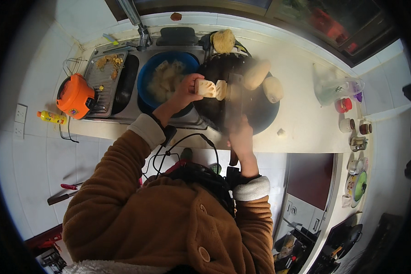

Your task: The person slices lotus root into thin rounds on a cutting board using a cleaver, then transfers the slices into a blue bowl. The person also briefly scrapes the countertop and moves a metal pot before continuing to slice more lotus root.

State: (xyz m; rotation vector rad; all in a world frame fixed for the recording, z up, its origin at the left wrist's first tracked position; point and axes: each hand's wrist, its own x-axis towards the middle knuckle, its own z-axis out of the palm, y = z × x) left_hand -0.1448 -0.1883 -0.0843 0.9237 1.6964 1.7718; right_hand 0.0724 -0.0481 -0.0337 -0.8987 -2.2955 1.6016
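My left hand (188,89) holds a cut chunk of lotus root (205,88) over the left side of a round dark cutting board (260,113). Touching or just beside that chunk is a smaller cut piece (221,90). My right hand (240,137) is closed around the handle of a cleaver (233,99), whose broad blade points away from me, right of the small piece. Two peeled lotus root sections (257,74), (273,89) lie at the board's right side. Left of the board, a blue basin (144,73) holds cut pieces in liquid. Haze blurs the blade.
A steel sink (133,118) with a faucet (144,38) lies left. Scraps lie on a metal tray (102,80) near an orange rice cooker (76,96). A tan clump (224,41) sits behind the board. Jars and a red-lidded container (343,105) line the right wall.
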